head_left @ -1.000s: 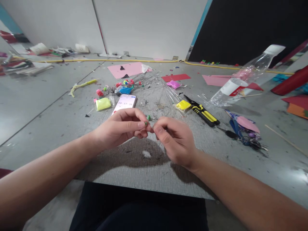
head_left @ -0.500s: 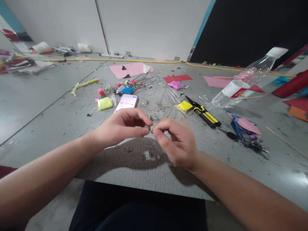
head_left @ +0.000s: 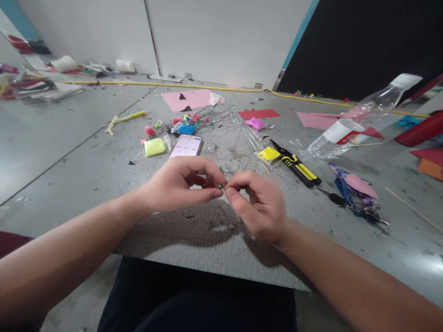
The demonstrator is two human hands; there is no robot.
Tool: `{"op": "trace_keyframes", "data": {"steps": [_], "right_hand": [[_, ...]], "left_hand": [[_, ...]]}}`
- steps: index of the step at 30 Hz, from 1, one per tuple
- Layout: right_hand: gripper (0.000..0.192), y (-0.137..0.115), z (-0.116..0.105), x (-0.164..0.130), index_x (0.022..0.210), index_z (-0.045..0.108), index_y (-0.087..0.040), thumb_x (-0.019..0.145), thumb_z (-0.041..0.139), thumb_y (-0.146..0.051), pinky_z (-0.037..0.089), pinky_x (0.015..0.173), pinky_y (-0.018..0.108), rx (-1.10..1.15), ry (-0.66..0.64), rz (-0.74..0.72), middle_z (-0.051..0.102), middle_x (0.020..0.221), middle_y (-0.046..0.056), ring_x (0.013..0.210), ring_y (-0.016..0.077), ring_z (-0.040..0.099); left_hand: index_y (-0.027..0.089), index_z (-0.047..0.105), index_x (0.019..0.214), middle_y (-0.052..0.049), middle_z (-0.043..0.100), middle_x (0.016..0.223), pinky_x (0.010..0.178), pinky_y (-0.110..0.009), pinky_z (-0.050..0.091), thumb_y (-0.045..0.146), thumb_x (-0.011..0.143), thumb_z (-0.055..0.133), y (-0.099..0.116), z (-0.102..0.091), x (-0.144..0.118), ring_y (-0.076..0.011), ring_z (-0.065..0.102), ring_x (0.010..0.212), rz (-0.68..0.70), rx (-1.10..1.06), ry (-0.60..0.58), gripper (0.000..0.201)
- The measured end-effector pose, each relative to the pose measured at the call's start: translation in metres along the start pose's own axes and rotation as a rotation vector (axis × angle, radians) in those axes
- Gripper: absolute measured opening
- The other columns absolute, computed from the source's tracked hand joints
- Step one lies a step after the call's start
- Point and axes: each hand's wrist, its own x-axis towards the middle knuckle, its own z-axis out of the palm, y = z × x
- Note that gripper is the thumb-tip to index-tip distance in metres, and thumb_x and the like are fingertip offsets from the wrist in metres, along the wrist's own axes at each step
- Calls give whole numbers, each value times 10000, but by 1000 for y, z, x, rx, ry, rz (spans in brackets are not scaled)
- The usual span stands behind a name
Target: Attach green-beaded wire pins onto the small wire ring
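Grey and scratched, the surface [head_left: 104, 152] is the largest thing here and it carries everything else, a litter of craft scraps spread toward the far wall. On the right lies a clear plastic bottle [head_left: 360, 117] on its side, with the white cap pointing to the far right. Sheets of pink paper [head_left: 188, 99] and red paper [head_left: 259, 113] lie flat farther back. Nearer is a phone [head_left: 186, 147] with the screen lit, just beyond the left hand [head_left: 176, 186], and a pair of black and yellow pliers [head_left: 294, 163] lies to the right of the right hand [head_left: 261, 207], with blue scissors [head_left: 349, 198] a little farther right. Small clay packets are around the phone: a pale yellow packet [head_left: 154, 146] on its left, a blue packet [head_left: 187, 129] behind it, and a bright yellow packet [head_left: 269, 154] touching the nose of the pliers. The smallest thing is a green clay bit [head_left: 220, 186], held above the surface exactly between the two hands, where their fingertips meet. The left hand is curled, with the thumb and the first finger pressed together on the green bit from the left side. The right hand is also nearly closed and pinches at the same spot from the right; it seems to hold a thin wire there, but this is too fine to tell. Both hands are equally near to the bit, and the line through the pinch runs from left to right.
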Motion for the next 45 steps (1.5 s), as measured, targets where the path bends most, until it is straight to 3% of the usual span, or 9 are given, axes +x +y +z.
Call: {"op": "trace_keyframes", "data": {"steps": [8,16,45], "right_hand": [[45,1,-1,-3,871,612,-194,903,590,-171,418,598,258,98,9,67,581,724,-27,641,96,519],[47,-4,-2,-1,884,625,-189,892,588,-162,447,610,273,67,-26,24,606,717,-12,651,113,545],[73,-6,-2,0,842,612,-200,900,593,-162,439,574,266,105,-92,23,602,696,-18,600,102,521]], "left_hand": [[149,690,868,-32,680,819,623,-232,518,90,806,695,-2,-2,1,-116,624,736,71,10,-12,86],[167,671,776,-18,675,769,614,-238,531,124,776,752,2,-2,0,-114,614,678,84,6,-12,91],[180,724,696,-16,714,701,588,-238,522,192,702,843,5,-3,0,-127,646,634,-14,-32,-40,120]]}}
